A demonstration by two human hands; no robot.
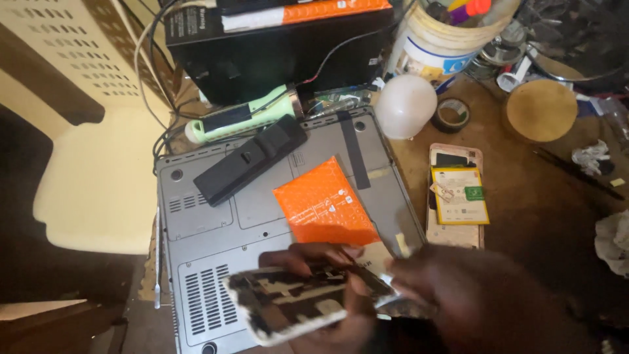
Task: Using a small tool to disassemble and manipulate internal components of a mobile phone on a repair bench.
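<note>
The left hand [327, 288] is closest to the camera, low in the picture. It is curled under a phone panel [288, 303], with the fingers wrapped around its far side and the thumb near the top edge. The panel is flat and thin, white at the rim, with dark patches on the side that faces up. It is held in the air just above the laptop [209, 262], which lies upside down with its grey bottom showing. The right hand [478, 301] is blurry; its fingertips meet at the right end of the panel, but I cannot tell if they pinch it or only touch it. The panel looks light and stiff, and it would likely crack if bent, so the long edges look like the safest place to hold it, not the face. On the laptop, a bit farther away, lies an orange pouch [324, 203], and past that a black bar [249, 158]. To the right on the table [537, 196] lies an open phone [455, 196] with a yellow battery [458, 195]. Farther back sit a white bulb [405, 105], a tape roll [452, 115], a green torch [242, 115] and a bucket [439, 39].
</note>
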